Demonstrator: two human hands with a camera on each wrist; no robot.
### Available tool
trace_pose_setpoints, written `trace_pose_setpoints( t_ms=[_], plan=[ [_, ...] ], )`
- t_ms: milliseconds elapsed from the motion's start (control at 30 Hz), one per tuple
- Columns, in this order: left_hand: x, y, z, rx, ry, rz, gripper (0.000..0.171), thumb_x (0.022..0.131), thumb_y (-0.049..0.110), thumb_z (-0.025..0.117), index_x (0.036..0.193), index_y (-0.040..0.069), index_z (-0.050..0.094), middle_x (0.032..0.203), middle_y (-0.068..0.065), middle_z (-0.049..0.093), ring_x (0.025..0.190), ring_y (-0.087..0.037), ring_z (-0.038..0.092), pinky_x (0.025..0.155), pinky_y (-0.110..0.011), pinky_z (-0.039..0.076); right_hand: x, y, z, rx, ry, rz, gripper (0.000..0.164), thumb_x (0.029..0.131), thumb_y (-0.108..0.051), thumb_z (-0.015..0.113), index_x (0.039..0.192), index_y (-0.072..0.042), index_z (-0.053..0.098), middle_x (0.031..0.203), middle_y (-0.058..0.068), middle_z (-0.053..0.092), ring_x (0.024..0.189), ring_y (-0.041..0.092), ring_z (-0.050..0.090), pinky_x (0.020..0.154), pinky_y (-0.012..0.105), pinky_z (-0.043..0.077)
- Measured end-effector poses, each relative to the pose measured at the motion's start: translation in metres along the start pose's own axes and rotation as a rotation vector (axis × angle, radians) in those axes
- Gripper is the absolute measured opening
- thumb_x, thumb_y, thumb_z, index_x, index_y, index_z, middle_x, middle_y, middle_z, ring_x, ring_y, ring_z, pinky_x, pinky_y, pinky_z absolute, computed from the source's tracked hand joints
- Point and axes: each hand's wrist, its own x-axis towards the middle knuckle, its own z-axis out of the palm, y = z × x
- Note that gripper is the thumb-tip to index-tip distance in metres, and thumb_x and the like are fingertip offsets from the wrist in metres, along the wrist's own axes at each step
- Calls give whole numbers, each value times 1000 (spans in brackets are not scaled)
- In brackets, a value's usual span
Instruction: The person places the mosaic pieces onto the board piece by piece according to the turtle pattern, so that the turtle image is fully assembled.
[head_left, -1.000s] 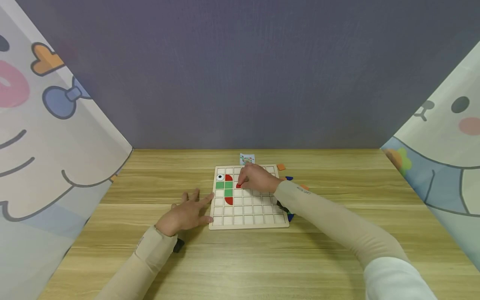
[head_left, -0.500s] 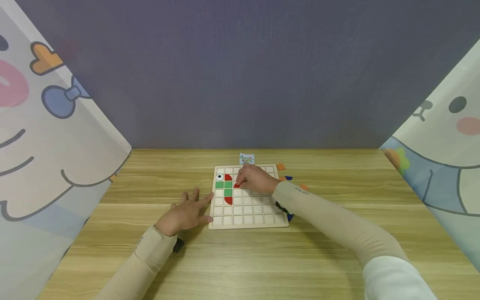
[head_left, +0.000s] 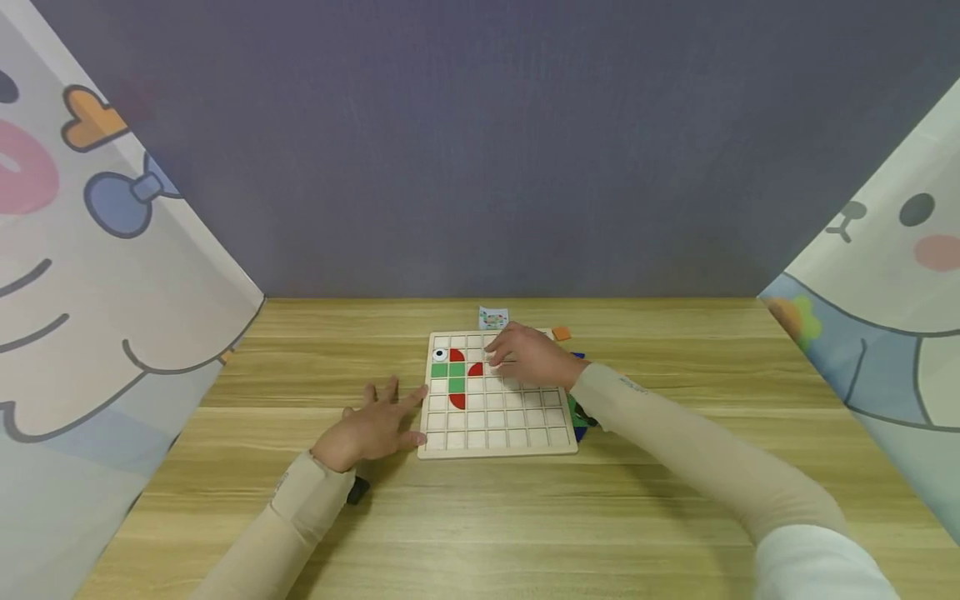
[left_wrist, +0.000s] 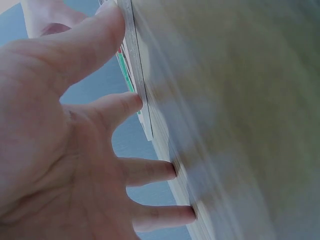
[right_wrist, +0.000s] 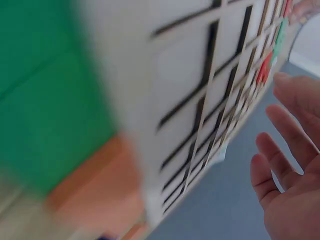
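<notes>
Red half-round tile (head_left: 476,369) sits in the wooden grid board (head_left: 517,437) just left of the empty, relaxed right hand (head_left: 528,356), while the flat left hand (head_left: 371,429) steadies the board's near-left edge.

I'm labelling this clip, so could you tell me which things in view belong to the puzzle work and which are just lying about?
In the work:
grid board
red and green pieces on it
eye piece
left hand steadying the board's edge
right hand over the board

Lying about:
small card behind the board
orange piece beside the board
</notes>
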Motion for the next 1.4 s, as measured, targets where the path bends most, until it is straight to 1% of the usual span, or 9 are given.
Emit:
trace_pose_setpoints(
  t_ms=[167,400,600,733,833,1033,1200,1300,1400],
  plan=[
    [0,-1,-1,-9,-3,-5,76,89,50,59,151,24,24,151,-31,12,129,-61,12,81,-78,26,-22,27,-21,-1,50,65,21,86,-16,71,105,-8,73,124,4,60,117,23,48,96,42,39],
    [-2,-2,-3,-10,-6,-16,76,89,50,59,151,23,25,150,-31,13,129,-61,12,81,-78,26,-53,68,-41,117,77,220,35,88,-23,70,120,-10,67,135,3,51,127,27,39,98,49,37],
    [-3,-3,-2,-6,-9,-17,76,89,50,59,152,23,24,150,-32,13,129,-61,11,82,-79,25,-63,89,-43,121,25,196,51,85,-31,72,131,-14,58,145,5,41,135,30,29,103,54,28],
    [-3,-3,-1,-14,-8,-10,76,89,50,59,151,24,24,150,-32,12,129,-61,11,82,-79,25,-61,100,-42,136,-28,183,54,88,-31,67,136,-12,53,149,8,35,138,31,24,105,53,25],
    [-1,-2,1,-20,-7,-7,77,88,51,59,151,24,24,150,-32,12,129,-61,11,82,-79,25,-60,105,-42,151,-53,193,52,91,-27,64,137,-8,50,149,10,33,138,32,23,105,51,27],
    [0,-1,2,-19,-2,-12,78,87,52,60,151,25,24,151,-30,12,130,-60,11,82,-79,25,-62,110,-47,124,-9,271,38,93,-17,63,129,-6,59,142,10,45,130,32,38,99,48,37],
    [-1,1,2,-25,-6,-14,77,87,51,60,151,25,25,151,-31,12,130,-61,11,82,-79,24,-67,114,-50,46,69,295,22,89,-10,67,110,-6,71,119,11,62,109,31,55,88,45,46],
    [-2,2,2,-26,-6,-15,77,87,50,60,151,25,26,151,-31,12,130,-61,11,83,-79,24,-69,116,-50,14,103,303,15,86,-8,70,100,-7,75,106,8,67,99,29,58,82,44,48],
    [-2,3,2,-25,-1,-16,77,87,50,61,151,25,26,150,-31,13,130,-61,12,82,-79,24,-71,115,-49,3,122,308,13,84,-8,71,97,-8,75,101,6,67,97,28,56,80,43,49]
  ],
)
